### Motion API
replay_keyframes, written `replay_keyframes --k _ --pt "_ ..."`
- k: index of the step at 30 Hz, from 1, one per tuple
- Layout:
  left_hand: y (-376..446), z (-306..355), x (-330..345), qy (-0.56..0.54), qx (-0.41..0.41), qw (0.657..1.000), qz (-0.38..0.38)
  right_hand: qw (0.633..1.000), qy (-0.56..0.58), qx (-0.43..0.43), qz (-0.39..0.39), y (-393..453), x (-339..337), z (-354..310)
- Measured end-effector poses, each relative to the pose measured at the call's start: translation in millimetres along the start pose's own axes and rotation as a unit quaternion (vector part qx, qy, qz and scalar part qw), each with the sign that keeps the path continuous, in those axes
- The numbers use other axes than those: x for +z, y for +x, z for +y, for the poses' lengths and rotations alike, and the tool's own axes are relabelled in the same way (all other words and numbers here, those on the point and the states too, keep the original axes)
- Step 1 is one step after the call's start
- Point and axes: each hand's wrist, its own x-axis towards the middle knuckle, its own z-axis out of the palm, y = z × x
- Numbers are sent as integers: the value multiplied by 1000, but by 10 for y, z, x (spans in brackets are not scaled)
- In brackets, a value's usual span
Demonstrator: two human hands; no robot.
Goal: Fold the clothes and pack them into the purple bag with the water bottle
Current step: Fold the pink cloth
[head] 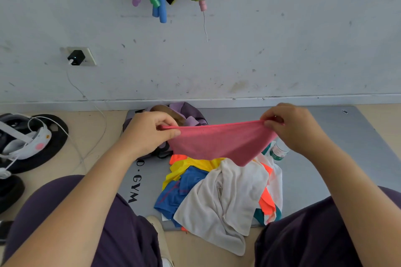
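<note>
Pink cloth (219, 143): stretched in air above clothes pile (219, 193) on grey mat (325, 158). Left hand (149, 132), right hand (290, 125): each pinching top corner. Purple bag (191, 115) behind; water bottle (278, 149) beside pile.

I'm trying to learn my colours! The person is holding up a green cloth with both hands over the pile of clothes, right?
Not quite. The cloth is pink, not green, as the head view shows. The rest is right: the left hand and the right hand each pinch its top edge and hold it up over the pile of clothes.
</note>
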Motion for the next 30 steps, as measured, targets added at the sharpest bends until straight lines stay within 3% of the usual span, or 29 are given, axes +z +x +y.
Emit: replay_keyframes --k 10,14,19,22,27,30 --pt "26 -1 36 49 -10 998 39 996 -32 -37 80 -25 60 -55" --pt "42 -23 30 47 -26 997 62 998 41 27 47 -35 19 -22" --pt "39 30 41 -138 -81 976 144 985 149 74 39 -29 4 -23" --pt "26 51 -4 -188 -80 960 192 954 280 104 18 -49 -28 -33" --pt "26 -7 -39 -137 -82 958 240 949 292 114 42 -68 -38 -44" --pt "40 -16 30 -108 -95 965 221 956 268 116 18 -71 14 -90"
